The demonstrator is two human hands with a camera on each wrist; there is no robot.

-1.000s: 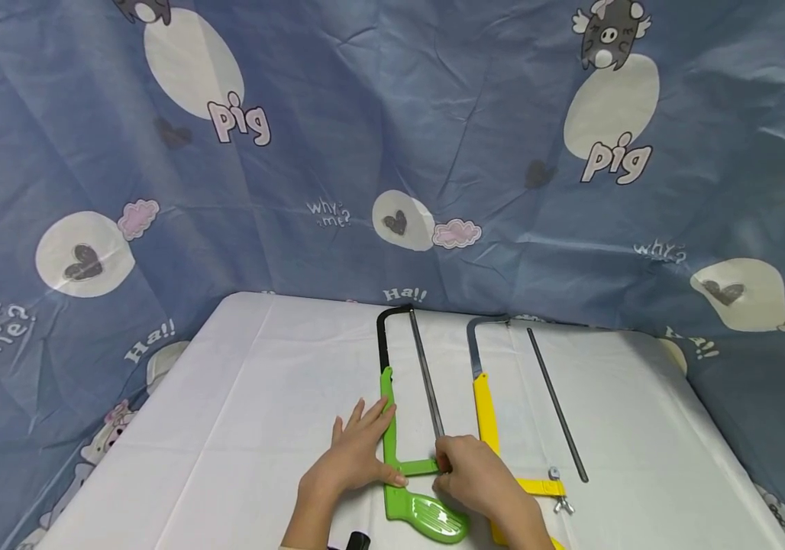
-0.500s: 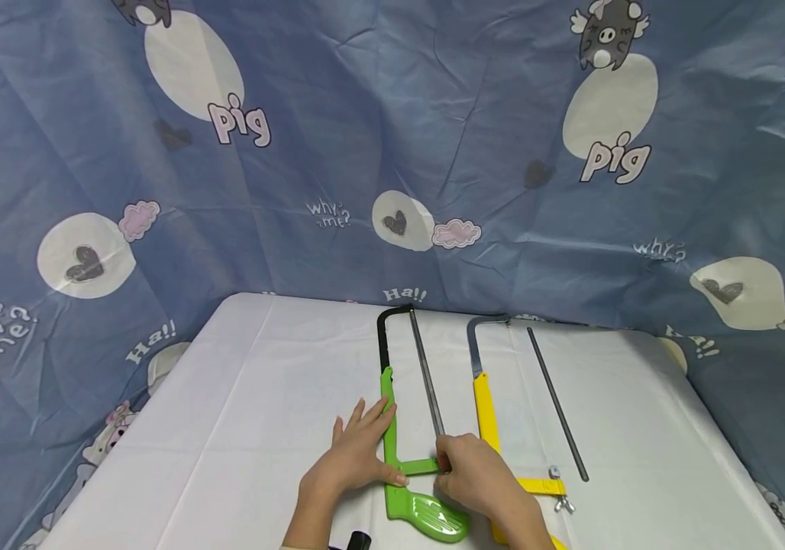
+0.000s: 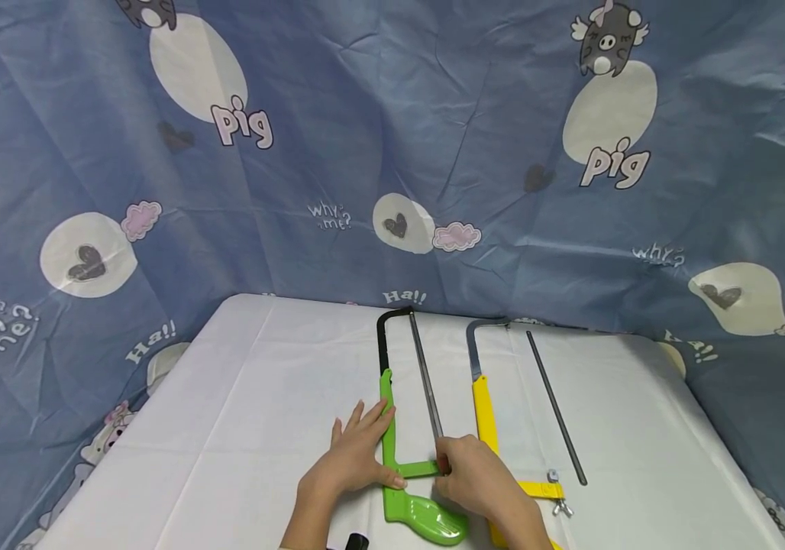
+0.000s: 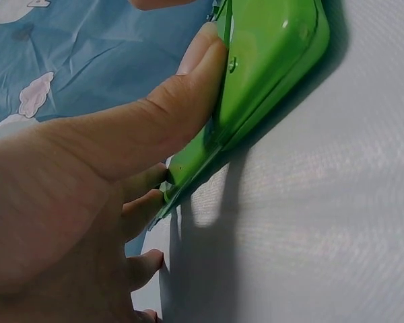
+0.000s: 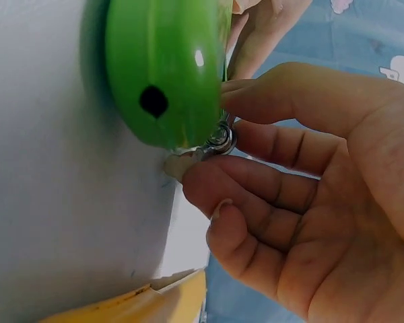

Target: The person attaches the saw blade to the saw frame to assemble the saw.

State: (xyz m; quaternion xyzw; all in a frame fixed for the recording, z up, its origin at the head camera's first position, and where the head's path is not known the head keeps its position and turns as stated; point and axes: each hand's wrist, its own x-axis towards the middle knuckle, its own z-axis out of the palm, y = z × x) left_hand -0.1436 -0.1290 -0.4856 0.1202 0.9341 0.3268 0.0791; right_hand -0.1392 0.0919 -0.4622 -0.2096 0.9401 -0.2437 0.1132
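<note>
A green hacksaw (image 3: 389, 439) with a black front bow lies on the white table, handle toward me. My left hand (image 3: 347, 462) presses on its frame with fingers spread and the thumb (image 4: 195, 87) along the green metal near the handle. At the end of the frame's short arm, my right hand (image 3: 478, 475) pinches a small metal wing nut (image 5: 221, 138), mostly hidden by the fingers in the head view. A grey saw blade (image 3: 427, 378) runs from the black bow's tip down to those fingers.
Right of the green saw lies a yellow hacksaw (image 3: 485, 416), partly under my right forearm, with its own wing nut (image 3: 562, 507). A loose blade (image 3: 557, 409) lies farther right. A black object (image 3: 358, 541) shows at the front edge. Blue patterned cloth (image 3: 296, 153) hangs behind.
</note>
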